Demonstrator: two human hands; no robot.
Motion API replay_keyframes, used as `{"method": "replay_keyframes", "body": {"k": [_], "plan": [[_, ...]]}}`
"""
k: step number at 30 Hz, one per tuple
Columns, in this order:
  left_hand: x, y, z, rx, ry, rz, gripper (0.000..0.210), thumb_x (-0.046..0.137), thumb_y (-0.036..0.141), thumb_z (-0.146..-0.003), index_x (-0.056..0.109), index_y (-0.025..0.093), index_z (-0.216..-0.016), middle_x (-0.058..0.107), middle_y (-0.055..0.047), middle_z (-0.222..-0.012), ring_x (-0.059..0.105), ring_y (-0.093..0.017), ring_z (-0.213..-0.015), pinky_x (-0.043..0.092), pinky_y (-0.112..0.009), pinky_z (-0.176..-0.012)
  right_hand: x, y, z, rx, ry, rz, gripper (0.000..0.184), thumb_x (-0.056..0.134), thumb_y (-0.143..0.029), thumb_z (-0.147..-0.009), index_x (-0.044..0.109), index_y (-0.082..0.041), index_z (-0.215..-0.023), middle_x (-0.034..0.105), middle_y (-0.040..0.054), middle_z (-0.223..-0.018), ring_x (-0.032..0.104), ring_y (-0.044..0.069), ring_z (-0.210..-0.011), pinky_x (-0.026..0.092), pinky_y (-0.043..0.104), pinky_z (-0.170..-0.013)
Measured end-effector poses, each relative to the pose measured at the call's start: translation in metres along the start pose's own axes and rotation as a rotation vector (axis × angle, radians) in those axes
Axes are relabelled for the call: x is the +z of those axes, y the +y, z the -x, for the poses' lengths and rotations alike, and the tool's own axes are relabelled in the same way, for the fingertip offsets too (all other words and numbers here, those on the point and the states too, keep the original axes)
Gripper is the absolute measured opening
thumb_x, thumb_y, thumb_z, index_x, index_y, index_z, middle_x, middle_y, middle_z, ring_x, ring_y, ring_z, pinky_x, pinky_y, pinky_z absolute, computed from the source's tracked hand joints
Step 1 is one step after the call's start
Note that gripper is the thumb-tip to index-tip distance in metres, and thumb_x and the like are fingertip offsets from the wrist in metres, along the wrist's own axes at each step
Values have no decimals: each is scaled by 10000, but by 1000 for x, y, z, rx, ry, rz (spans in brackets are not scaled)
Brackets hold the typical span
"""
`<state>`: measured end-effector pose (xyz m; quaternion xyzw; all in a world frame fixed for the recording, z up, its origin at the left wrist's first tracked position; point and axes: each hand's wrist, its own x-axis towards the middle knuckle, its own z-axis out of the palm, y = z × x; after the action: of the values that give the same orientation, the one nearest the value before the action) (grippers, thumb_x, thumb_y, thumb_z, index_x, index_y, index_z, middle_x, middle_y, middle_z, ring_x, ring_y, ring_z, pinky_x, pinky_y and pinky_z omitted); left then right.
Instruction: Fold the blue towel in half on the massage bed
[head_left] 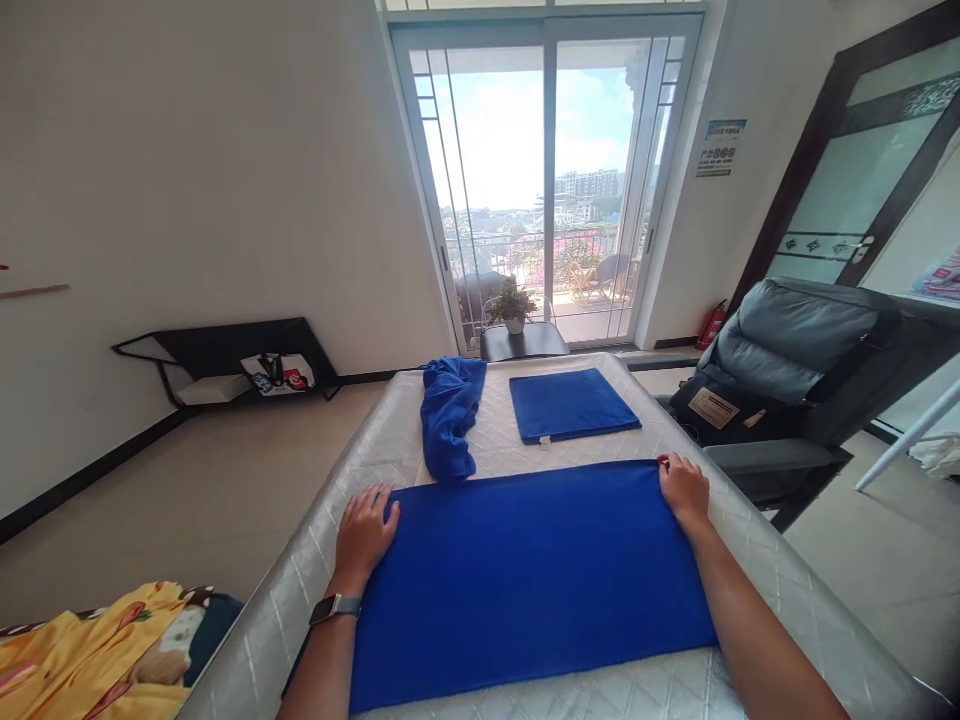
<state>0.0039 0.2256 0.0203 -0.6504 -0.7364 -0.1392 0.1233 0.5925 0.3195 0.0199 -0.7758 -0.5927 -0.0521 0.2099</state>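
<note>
Yellow printed fabric point(112, 640) at 9 o'clock of the spread blue cloth point(532, 590), flat on the mattress point(795, 600). Left hand point(365, 532), 10: fingers loosely extended at corner, no grip. Crumpled blue cloth point(452, 415), 11, against far edge; folded blue cloth point(575, 405), 12–1. Right hand point(685, 490), 2: fingertips pinching corner. Grey armchair point(795, 335), 2, farther.

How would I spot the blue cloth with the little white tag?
Find the quilted mattress and look to its far end, by the glass door. The tagged cloth lies there, right of a crumpled cloth. Unlike that heap and the larger flat cloth nearer the camera, it is a small rectangle showing a white tag on its near edge.
</note>
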Motion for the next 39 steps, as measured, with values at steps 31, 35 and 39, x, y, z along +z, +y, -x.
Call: {"method": "replay_keyframes", "body": {"k": [31,35,39], "plan": [[26,81,-54,-47,-59,284,452,515,334,-940,512,173,-1362,602,-147,-1263,591,-286,-1199,438,-401,-1033,-7,-131,98,-630,-353,-291,494,410,-361,-988,543,-230,-1445,476,65,-1529,379,252,-1441,258,469,-1215],[37,112,-92,-19,-91,303,344,528,310,-939,614,148,-1230,646,-153,-1134,667,-277,-1032,492,-364,-910,-6,-131,98,-625,-354,-294,488,411,-349,-985,552,-236,-1438,478,63,-1527,378,257,-1442,263,479,-1213],[57,148,-120,-18,-52,372,367,536,271,-930,607,108,-1250,645,-185,-1127,668,-287,-1042,516,-383,-897,-4,-131,98,-619,-358,-293,494,407,-357,-988,546,-229,-1445,472,57,-1533,374,257,-1444,272,473,-1214]]}}
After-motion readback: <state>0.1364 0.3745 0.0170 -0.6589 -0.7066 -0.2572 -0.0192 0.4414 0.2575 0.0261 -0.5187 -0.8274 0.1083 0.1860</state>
